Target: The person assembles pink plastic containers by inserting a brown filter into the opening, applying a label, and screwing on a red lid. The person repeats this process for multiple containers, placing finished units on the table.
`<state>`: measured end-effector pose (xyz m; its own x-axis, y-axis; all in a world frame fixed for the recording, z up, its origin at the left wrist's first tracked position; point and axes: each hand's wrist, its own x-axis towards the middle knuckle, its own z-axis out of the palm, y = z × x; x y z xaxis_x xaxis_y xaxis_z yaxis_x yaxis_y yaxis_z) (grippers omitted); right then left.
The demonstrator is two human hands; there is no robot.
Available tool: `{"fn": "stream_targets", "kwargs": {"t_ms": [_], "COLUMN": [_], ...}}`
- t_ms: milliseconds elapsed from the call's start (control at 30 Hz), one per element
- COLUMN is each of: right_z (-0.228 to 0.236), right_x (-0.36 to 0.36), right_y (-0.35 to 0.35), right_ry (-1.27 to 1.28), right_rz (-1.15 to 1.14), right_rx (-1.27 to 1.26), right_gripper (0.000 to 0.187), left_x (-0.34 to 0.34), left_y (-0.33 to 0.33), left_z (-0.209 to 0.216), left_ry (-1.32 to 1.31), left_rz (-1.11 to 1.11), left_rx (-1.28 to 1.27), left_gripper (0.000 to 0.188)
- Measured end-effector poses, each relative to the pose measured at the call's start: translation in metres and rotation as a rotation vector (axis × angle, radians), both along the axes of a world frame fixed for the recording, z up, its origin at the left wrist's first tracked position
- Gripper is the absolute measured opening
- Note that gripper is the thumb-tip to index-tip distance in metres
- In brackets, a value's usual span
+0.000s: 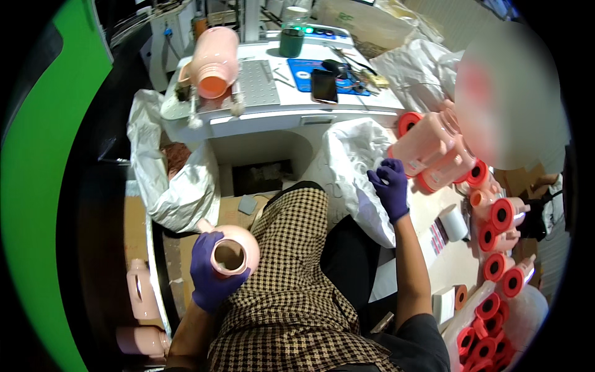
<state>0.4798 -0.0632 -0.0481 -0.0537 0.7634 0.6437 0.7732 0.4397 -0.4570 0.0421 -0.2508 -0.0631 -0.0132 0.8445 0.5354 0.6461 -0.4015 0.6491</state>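
Note:
My left hand (pixel 209 276), in a purple glove, is wrapped round a pale pink plastic jug (pixel 250 249) above my lap. The jug has a side handle, and its open round mouth faces up at me. My right hand (pixel 392 191), gloved in purple too, hovers over a white sack (pixel 351 137) holding small whitish, ring-like pieces. Its fingers are curled closed, with a bit of something pale showing among them, too small to name. Another pink jug (pixel 215 57) lies on its side on the white machine (pixel 260 111), mouth toward me.
Pink jugs with red lids (pixel 427 146) crowd the table on my right, beside a white roll (pixel 453 223). A bag of red lids (pixel 486 335) lies lower right. Further jugs (pixel 142 291) stand on my left, near a second white sack (pixel 176 192). A phone (pixel 324 85) rests on the machine.

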Motion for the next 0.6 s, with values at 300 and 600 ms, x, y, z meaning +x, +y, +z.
{"fn": "stream_targets", "kwargs": {"t_ms": [300, 600], "right_z": [0.058, 0.049], "right_x": [-0.204, -0.243], "right_y": [-0.136, -0.151], "right_ry": [0.231, -0.124], "right_rz": [0.958, 0.573], "right_rx": [-0.383, -0.454], "right_gripper": [0.034, 0.015], "left_x": [0.009, 0.027], "left_y": [0.018, 0.014], "left_z": [0.030, 0.030], "left_ry": [0.169, 0.152], "left_rz": [-0.071, -0.149], "left_rx": [0.101, 0.079], "left_gripper": [0.080, 0.079]}}
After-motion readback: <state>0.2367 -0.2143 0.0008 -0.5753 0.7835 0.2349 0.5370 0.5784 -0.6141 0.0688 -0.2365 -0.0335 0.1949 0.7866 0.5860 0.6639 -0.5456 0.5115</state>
